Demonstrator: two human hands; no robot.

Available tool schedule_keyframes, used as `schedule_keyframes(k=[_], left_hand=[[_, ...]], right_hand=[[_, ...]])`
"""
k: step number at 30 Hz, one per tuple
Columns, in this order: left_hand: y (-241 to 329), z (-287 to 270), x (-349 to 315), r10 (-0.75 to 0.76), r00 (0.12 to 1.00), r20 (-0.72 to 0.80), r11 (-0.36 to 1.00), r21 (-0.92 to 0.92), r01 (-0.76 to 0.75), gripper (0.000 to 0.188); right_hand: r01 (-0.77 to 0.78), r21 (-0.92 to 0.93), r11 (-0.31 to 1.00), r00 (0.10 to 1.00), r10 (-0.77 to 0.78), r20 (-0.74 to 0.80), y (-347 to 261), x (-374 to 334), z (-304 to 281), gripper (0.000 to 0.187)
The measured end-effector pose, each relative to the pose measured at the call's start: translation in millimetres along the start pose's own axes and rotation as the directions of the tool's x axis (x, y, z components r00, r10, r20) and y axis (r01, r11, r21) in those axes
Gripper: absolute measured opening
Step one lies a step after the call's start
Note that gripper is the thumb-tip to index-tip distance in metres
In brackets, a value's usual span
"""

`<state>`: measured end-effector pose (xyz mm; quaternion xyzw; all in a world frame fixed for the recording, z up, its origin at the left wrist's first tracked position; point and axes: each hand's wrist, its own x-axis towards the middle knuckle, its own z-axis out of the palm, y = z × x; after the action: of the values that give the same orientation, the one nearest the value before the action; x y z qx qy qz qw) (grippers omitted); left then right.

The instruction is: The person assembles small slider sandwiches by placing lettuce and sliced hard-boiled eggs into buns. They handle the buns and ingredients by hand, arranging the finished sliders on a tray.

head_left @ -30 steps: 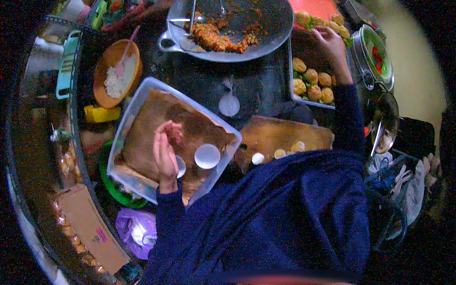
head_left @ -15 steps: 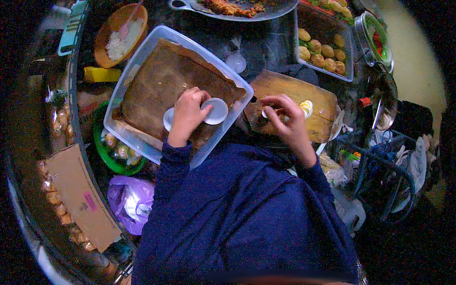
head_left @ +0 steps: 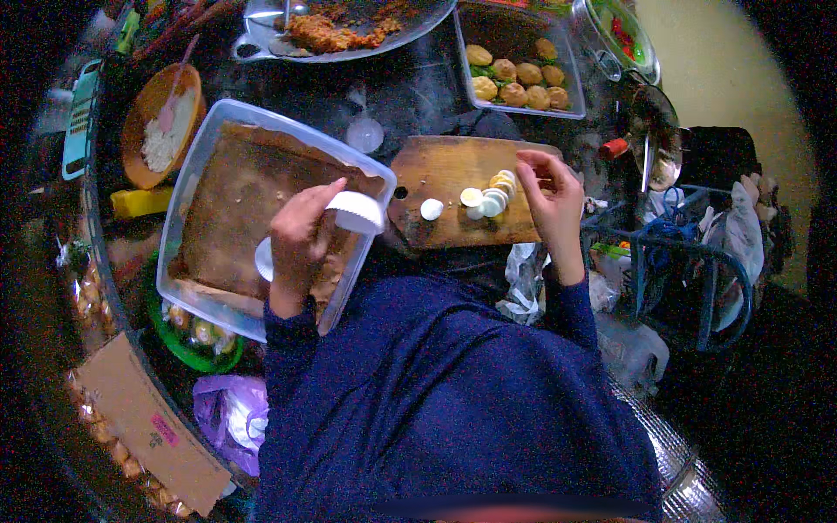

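Note:
My left hand is over the clear plastic box, its fingers closed on a white fluted paper cup near the box's right side. A second white paper cup shows beside that hand, partly hidden by it. My right hand hovers at the right end of the wooden cutting board, with fingers loosely curled and apart and nothing visible in them. Just left of its fingertips lies a row of boiled egg slices. One small white egg piece sits alone on the board's left part.
Beyond the board stand a tub of browned round pieces and a pan of reddish food. An orange bowl of white shreds, a yellow block and a green basket lie left of the box. A dark crate stands right.
My right hand has moved from the board's left part to its right end, uncovering the egg pieces. The left hand has tilted its paper cup upward. The whole view has shifted.

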<state>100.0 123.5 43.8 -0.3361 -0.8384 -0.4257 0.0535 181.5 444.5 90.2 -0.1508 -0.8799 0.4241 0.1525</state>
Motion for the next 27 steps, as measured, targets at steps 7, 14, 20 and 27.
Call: schedule_keyframes(k=[7,14,20,27], left_hand=[[26.2,11.4,7.9,-0.056,0.997,-0.055,0.998,-0.045,0.054,0.033],[29.5,11.2,7.2,-0.235,0.962,-0.141,0.971,-0.064,0.228,0.025],[29.8,8.6,6.9,-0.235,0.965,-0.118,0.972,-0.054,0.23,0.025],[23.5,26.1,1.9,-0.392,0.902,0.183,0.302,-0.9,0.314,0.073]], right_hand=[[0.518,0.075,0.852,0.848,-0.523,0.086,-56.4,-19.5,75.5,0.025],[0.454,0.169,0.875,0.881,-0.469,0.062,-74.3,-9.6,99.2,0.03],[0.543,0.002,0.84,0.838,-0.541,0.071,-70.0,-4.7,109.7,0.02],[0.449,0.166,0.878,0.864,-0.474,0.171,-64.7,8.0,112.3,0.01]])
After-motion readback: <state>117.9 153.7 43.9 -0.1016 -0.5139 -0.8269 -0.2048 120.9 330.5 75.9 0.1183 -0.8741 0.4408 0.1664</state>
